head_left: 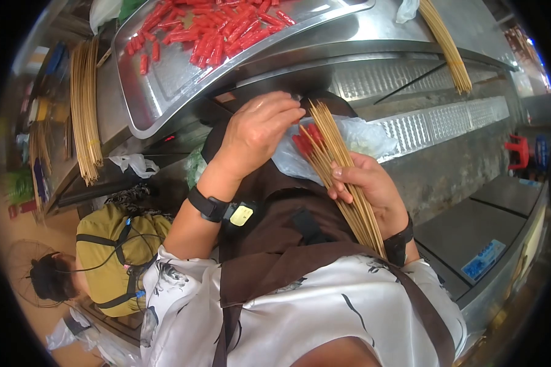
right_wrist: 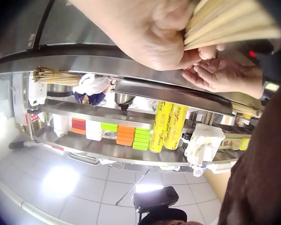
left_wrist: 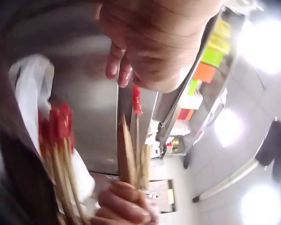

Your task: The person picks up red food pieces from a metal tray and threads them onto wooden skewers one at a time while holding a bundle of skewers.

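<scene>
My right hand (head_left: pixel 373 186) grips a bundle of thin bamboo skewers (head_left: pixel 335 137), pointed ends away from my body. Beside the skewer tips, my left hand (head_left: pixel 255 127) hovers with its fingers extended. In the left wrist view, a red glossy piece (left_wrist: pixel 136 101) on a skewer overlaps the lower edge of that hand. Several skewers with red pieces (left_wrist: pixel 62 123) on their ends lie against a clear plastic bag (head_left: pixel 364 137) by my lap. A metal tray (head_left: pixel 171 92) on the counter holds a heap of red cylindrical pieces (head_left: pixel 226 30).
Bundles of skewers lie at the counter's left (head_left: pixel 86 110) and right (head_left: pixel 444 46). Grey cabinets (head_left: pixel 477 226) stand at right. A person in a yellowish top (head_left: pixel 107 251) is at lower left. Shelves (right_wrist: pixel 93 143) hold colourful boxes and yellow cartons (right_wrist: pixel 168 126).
</scene>
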A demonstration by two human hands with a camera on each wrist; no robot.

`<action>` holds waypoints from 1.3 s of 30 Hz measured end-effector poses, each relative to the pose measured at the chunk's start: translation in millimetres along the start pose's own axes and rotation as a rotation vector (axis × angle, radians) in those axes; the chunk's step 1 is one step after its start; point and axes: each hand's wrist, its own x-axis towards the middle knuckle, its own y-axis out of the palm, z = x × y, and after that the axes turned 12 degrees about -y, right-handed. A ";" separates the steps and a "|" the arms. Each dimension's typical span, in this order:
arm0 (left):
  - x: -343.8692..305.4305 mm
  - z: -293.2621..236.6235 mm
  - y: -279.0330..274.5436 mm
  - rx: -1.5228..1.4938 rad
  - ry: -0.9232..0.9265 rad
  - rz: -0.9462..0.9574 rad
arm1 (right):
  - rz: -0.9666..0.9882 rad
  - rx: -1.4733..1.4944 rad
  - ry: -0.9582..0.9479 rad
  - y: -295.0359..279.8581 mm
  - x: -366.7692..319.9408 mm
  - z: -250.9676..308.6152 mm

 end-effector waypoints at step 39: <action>-8.2 -36.7 32.3 -1.571 -1.156 -0.297 | 0.018 -0.037 0.011 2.6 -0.7 0.8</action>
